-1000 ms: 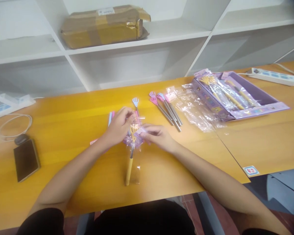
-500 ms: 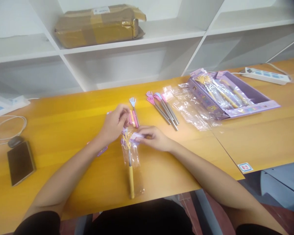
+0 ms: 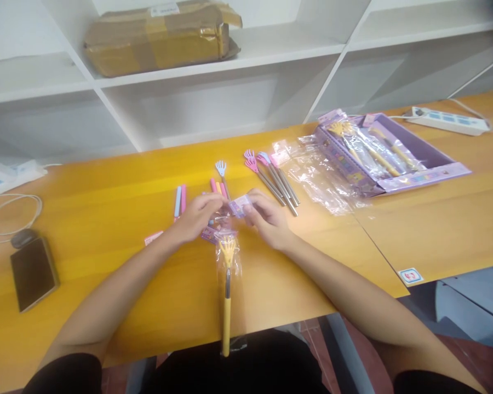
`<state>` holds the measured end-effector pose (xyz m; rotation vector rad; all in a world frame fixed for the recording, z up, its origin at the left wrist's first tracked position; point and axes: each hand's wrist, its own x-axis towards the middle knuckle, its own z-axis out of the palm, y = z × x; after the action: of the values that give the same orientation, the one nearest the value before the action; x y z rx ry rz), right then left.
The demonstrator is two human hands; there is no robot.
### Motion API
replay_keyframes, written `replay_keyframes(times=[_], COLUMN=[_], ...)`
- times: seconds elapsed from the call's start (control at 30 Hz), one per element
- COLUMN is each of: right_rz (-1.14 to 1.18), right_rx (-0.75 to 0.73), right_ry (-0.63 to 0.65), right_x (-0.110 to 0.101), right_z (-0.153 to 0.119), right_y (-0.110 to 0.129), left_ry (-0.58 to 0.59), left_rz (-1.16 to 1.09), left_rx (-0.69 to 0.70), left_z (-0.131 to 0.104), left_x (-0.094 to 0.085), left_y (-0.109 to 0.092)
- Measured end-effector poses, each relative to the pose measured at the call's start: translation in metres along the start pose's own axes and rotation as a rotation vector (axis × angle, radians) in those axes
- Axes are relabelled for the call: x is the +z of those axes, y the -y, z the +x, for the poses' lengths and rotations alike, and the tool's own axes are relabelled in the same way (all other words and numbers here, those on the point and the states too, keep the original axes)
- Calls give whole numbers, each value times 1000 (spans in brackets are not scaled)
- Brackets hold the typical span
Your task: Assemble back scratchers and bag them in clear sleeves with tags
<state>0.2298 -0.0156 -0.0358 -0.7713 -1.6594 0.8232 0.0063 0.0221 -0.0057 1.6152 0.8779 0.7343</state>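
My right hand (image 3: 270, 219) pinches a small purple and white card (image 3: 240, 206) above the middle of the table. Close beside it, my left hand (image 3: 202, 216) has its fingers pressed together near the card's left edge; what they hold is too small to make out. Below both hands, a yellow hand-shaped scratcher (image 3: 227, 323) in a clear bag points its handle toward me, over the table's front edge. Pink, blue and yellow handle pieces (image 3: 181, 200) lie around and behind my left hand. A blue-headed scratcher (image 3: 221, 168) rests behind them.
Several metal-stemmed scratchers (image 3: 277, 183) lie right of centre, beside crumpled clear bags (image 3: 324, 183). Farther right is a purple box (image 3: 427, 183) with wrapped yellow scratchers. A phone (image 3: 33, 273) lies at the left. A taped carton (image 3: 160, 44) sits on the shelf.
The card has been raised and moved slightly away from me in my right hand. My left hand has come down beside it. The bagged yellow scratcher has shifted toward me and slightly right.
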Motion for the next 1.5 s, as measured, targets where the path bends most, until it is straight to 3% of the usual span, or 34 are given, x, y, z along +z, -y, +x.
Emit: replay_keyframes(times=[0.17, 0.47, 0.73, 0.93, 1.1, 1.37, 1.5], right_rz=[18, 82, -81, -94, -282, -468, -525], right_rx=[14, 86, -8, -57, -244, -413, -416], right_ry=[-83, -118, -86, -35, 45, 158, 159], right_x=[4, 4, 1, -2, -6, -7, -6], right_z=[-2, -1, 0, 2, 4, 0, -4], right_y=[-5, -11, -11, -14, -9, -11, -12], left_ry=[72, -35, -139, -95, -56, -100, -133], left_rz=[-92, -221, -281, -385, -400, -400, -400], left_rx=[-44, -51, -94, -149, -248, -307, -278], left_z=[1, 3, 5, 5, 6, 4, 5], left_x=[3, 4, 5, 2, -5, -2, -1], left_y=[1, 1, -1, -3, -6, -9, -9])
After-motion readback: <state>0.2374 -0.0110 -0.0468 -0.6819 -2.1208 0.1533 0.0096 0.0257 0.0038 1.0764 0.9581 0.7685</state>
